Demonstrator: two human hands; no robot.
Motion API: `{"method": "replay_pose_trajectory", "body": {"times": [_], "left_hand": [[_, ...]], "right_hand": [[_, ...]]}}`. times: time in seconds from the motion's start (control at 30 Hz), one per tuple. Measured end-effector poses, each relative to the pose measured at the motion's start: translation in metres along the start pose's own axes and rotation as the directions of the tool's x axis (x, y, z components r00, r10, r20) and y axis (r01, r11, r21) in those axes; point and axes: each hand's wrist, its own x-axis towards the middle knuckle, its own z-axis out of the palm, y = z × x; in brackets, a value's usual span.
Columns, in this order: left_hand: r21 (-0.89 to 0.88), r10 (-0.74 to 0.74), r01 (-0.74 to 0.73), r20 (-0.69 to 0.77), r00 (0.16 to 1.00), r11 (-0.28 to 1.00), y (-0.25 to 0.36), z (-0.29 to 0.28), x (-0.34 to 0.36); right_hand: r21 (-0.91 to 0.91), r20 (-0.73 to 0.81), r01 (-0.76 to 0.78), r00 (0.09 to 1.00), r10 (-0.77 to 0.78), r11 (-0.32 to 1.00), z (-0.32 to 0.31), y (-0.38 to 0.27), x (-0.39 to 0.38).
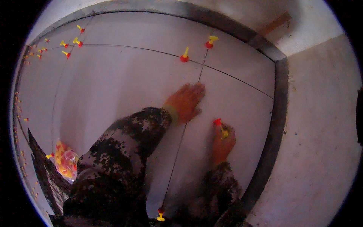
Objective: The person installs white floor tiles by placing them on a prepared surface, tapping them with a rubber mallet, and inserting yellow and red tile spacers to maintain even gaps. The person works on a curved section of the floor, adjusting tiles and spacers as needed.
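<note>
My left hand [186, 101] lies over the pale floor tiles [151, 72] with its fingers stretched out, across a dark joint line; its edges are slightly blurred. Lower and to the right, my right hand [224, 143] is closed on a tile leveling spacer [217, 122], red at one end with a yellow handle between the fingers. Beyond my left hand, near where two joints cross, stand another red-and-yellow leveling spacer [184, 56] and a second spacer [210, 42]. One more spacer [160, 215] sits in the joint at the lower edge, close to my body.
A clear bag of red and yellow spacers [65, 160] lies by my left sleeve. Several spacers [78, 41] stand in joints at the far left, with more along the left rim. A dark border [281, 87] runs below the right wall [321, 113]; a brownish strip [274, 23] is behind.
</note>
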Motion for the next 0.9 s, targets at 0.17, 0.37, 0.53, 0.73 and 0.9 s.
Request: {"method": "replay_pose_trajectory", "body": {"times": [0.17, 0.37, 0.53, 0.73, 0.9], "left_hand": [[-0.11, 0.089, -0.092, -0.039, 0.995, 0.99, 0.01, -0.008, -0.036], [-0.156, 0.027, -0.052, -0.155, 0.987, 0.986, 0.005, -0.001, -0.039], [-0.181, -0.009, -0.036, -0.246, 0.969, 0.983, 0.004, -0.004, -0.041], [-0.219, -0.148, 0.084, -0.296, 0.944, 0.972, -0.003, 0.013, -0.031], [-0.224, -0.204, 0.135, -0.321, 0.925, 0.965, -0.006, 0.017, -0.031]], "right_hand": [[-0.173, 0.208, 0.162, 0.97, -0.125, 0.972, 0.038, -0.025, 0.087], [-0.294, 0.408, 0.512, 0.831, -0.378, 0.807, 0.086, -0.063, 0.141], [-0.381, 0.43, 0.547, 0.819, -0.38, 0.746, 0.103, -0.069, 0.142], [-0.502, 0.423, 0.48, 0.862, -0.279, 0.72, 0.121, -0.069, 0.129], [-0.483, 0.408, 0.556, 0.827, -0.388, 0.677, 0.121, -0.063, 0.128]]}}
